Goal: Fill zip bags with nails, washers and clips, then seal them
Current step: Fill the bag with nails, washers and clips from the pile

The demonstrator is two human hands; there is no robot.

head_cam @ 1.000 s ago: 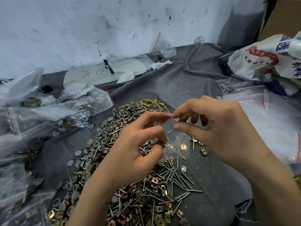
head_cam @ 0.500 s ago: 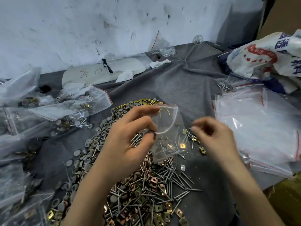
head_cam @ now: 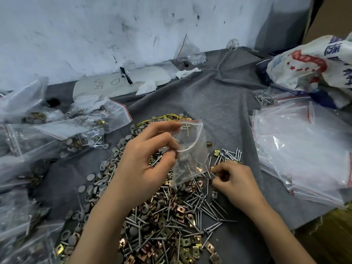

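Note:
My left hand [head_cam: 144, 164] pinches the rim of a small clear zip bag [head_cam: 192, 155] and holds its mouth open above the pile. The bag hangs upright and looks nearly empty. My right hand [head_cam: 234, 181] is low on the grey cloth just right of the bag, its fingertips pinching at nails [head_cam: 207, 206] in the heap. Brass clips [head_cam: 171, 235] lie mixed among the nails, and grey washers [head_cam: 106, 174] spread to the left of the heap.
Filled zip bags [head_cam: 76, 134] lie at the left. A stack of flat zip bags [head_cam: 304, 149] sits at the right, beside a printed white sack [head_cam: 312, 63]. Foam sheet [head_cam: 122, 82] and tissue scraps lie at the back by the wall.
My right hand let go of the bag's rim and dropped down to the nails beside it. My left hand kept the bag, whose mouth now gapes open.

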